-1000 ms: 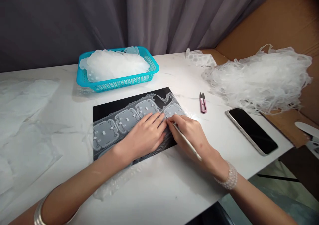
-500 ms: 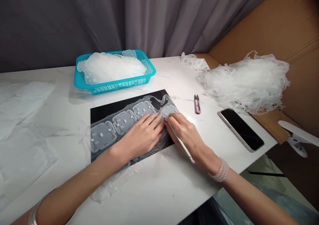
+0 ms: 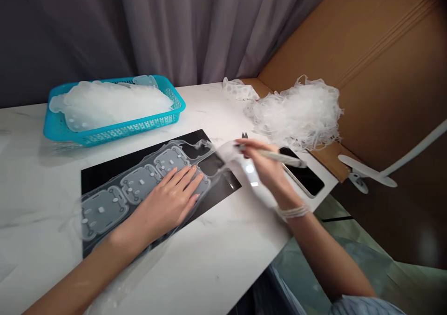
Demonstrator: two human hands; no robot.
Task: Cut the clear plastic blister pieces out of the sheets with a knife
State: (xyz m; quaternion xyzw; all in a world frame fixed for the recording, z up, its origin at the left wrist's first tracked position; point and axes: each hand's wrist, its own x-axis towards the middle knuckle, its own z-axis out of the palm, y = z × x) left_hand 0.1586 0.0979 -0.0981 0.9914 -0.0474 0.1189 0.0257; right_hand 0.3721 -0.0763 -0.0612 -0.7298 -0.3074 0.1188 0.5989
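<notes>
My left hand lies flat with its fingers stretched out, pressing on a translucent plastic sheet of rounded, cut-outlined panels. Under the sheet is a black mat. Over the table, right of the mat, my right hand is closed around a slim whitish pen-shaped tool whose rear end points right. A translucent piece, smeared by motion, is at its fingertips. The sheet has an opening near its right end, showing black. Small snips are mostly hidden behind my right hand.
A turquoise basket heaped with translucent pieces stands at the back left. A tangled pile of clear trimmings is at the back right, beside cardboard. A phone lies near the table's right edge, partly behind my right hand.
My right hand has lifted off the sheet and moved right, with a translucent piece at its fingertips. An opening shows where a panel was. The camera view has swung right.
</notes>
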